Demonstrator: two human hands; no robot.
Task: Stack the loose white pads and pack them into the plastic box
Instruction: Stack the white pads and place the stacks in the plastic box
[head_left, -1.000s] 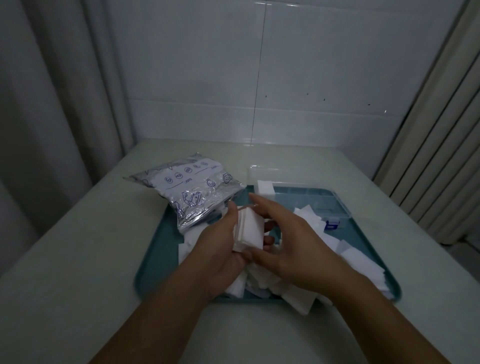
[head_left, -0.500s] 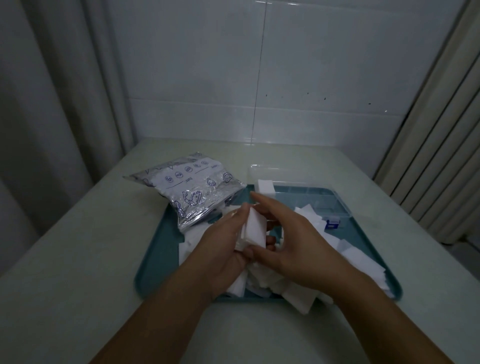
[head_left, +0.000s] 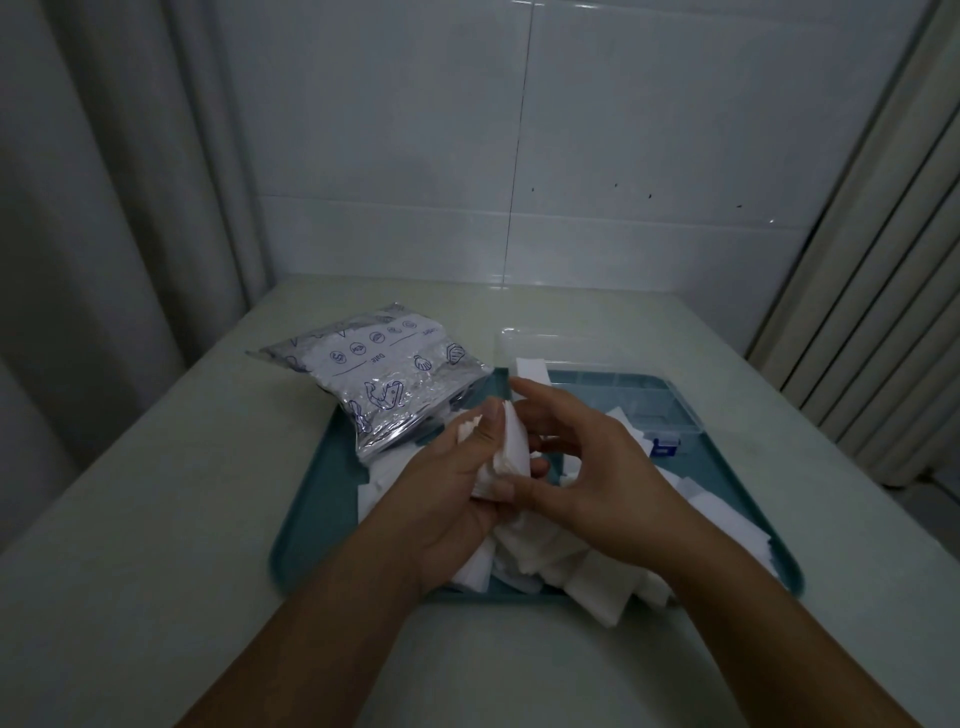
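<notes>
Gripping a small stack of white pads (head_left: 511, 449) above the middle of the teal tray (head_left: 311, 525), the left hand (head_left: 449, 499) curls its thumb over the stack's top edge and its fingers behind it, so the stack stands roughly upright on edge. The right hand (head_left: 597, 483) closes in from the other side: its thumb presses the stack's lower corner and its curled fingers arch over the far face, touching the stack. Under both hands, loose white pads (head_left: 582, 577) lie scattered over the tray's near and right parts, a few overhanging its near edge. The clear plastic box (head_left: 670, 410) sits open at the tray's far right corner, with a blue latch at its near right end and one pad (head_left: 532, 370) standing at its far left corner. A clear zip bag (head_left: 384, 374) rests across the tray's far left corner, half on the tabletop (head_left: 156, 519); it carries blue printed icons, shells and a whale among them, and a word that seems to read "Date", seen upside down. Other writing is too small to read.
</notes>
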